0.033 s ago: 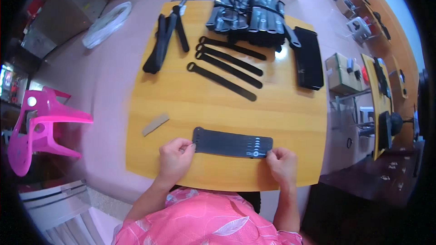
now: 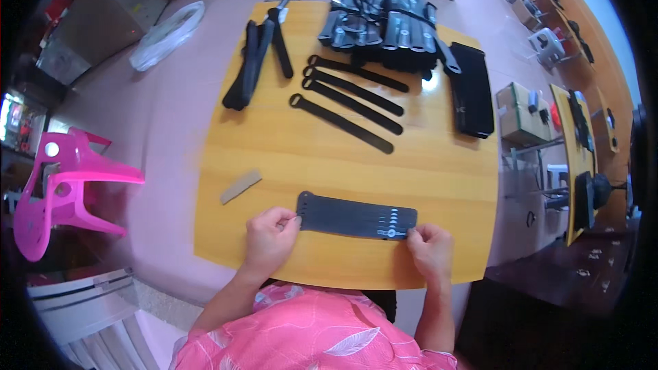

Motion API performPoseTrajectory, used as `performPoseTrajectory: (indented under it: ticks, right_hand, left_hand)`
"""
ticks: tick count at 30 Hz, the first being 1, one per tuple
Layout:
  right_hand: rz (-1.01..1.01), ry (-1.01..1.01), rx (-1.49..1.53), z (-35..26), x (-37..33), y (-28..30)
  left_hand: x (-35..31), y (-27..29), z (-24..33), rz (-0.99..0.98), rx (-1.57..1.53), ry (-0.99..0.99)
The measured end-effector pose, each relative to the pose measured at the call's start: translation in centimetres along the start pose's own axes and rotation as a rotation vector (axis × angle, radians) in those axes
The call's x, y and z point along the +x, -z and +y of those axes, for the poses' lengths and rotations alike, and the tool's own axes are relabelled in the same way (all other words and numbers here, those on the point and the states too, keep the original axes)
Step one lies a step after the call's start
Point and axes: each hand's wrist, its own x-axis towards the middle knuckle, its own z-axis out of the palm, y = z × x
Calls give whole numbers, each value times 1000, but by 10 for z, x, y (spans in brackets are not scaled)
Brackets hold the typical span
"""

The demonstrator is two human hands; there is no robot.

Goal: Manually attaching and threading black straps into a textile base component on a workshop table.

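Observation:
A flat black sheet of hook-and-loop straps [image 2: 343, 215] lies across the near part of the table, with small holes along its left end and white marks at its right end. My left hand [image 2: 271, 238] pinches its lower left corner. At the lower right corner, my right hand [image 2: 432, 250] has thumb and finger closed on the edge. Beyond it, several single black straps with ring ends [image 2: 349, 104] lie side by side at a slant. A small grey-brown strip [image 2: 241, 186] rests to the left of my left hand.
Bundled black straps [image 2: 384, 20] are piled at the table's far edge. A black stack [image 2: 471, 92] lies at the far right, and folded long black straps [image 2: 253, 62] at the far left. Left of the wooden table [image 2: 343, 171] stands a pink plastic stool [image 2: 65, 188].
The whole scene sits slightly further right in the view. Both hands keep the same hold on the strap sheet.

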Motion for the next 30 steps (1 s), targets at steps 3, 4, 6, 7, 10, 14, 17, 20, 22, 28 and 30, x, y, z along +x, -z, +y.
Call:
performPoseTrajectory:
  ticks: [3,4,6,7,10,14,17,20,22,28,30]
  right_hand:
    - [40,-24,-32,-5,-1,3]
    - [32,-20,-29,-3,0,1]
    - [30,-9,-31,5,1,1]
    - [36,-14,-34,5,0,1]
    - [64,-39,-56,2,-2,0]
    - [73,13,-54,2,-1,-6]
    - [83,41,-30,7,0,-8]
    - [84,38,-64,2,-2,-4]
    - [84,35,-64,1,-2,-4]
    - [159,74,-119,3,-4,-12]
    - [177,92,-147,5,-5,-15]
  left_hand:
    - [0,-2,4,-37,-39,25]
    - [0,1,4,-29,-33,28]
    - [0,0,6,-39,-13,8]
    - [0,-1,5,-46,-17,7]
    - [0,-5,1,-27,-14,-37]
    - [1,0,-1,-16,-49,13]
    - [2,0,4,-16,-2,-2]
    - [2,-1,8,-13,28,-27]
    - [1,0,8,-14,30,-32]
    - [4,4,11,-46,169,-153]
    - [4,7,15,-65,249,-164]
